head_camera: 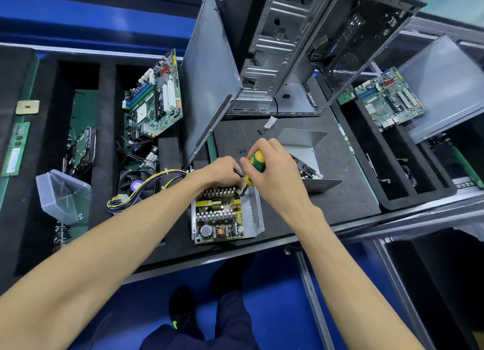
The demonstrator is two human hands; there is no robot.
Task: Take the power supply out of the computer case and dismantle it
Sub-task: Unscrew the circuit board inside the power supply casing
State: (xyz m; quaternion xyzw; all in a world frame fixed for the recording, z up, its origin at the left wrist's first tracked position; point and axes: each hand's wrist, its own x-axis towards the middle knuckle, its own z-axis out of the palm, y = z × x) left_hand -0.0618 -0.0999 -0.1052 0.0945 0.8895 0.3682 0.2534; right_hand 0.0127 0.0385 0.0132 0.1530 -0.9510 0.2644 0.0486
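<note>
My right grip [264, 171] wraps the yellow-green screwdriver [255, 163], its tip down in the far end of the open power supply [222, 216]; my left grip [222, 172] curls over its far edge, steadying it. The removed cover [306, 150] lies just beyond on the bench [340, 192], the computer case [282, 48] farther behind it.

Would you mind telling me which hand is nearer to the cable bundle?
Left. The left hand rests on the power supply, just right of the cable bundle; the right hand, gripping the screwdriver, is farther right.

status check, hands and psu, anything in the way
Right hand grips screwdriver, left hand steadies power supply. Cover off, board exposed. Nothing blocking.
</note>
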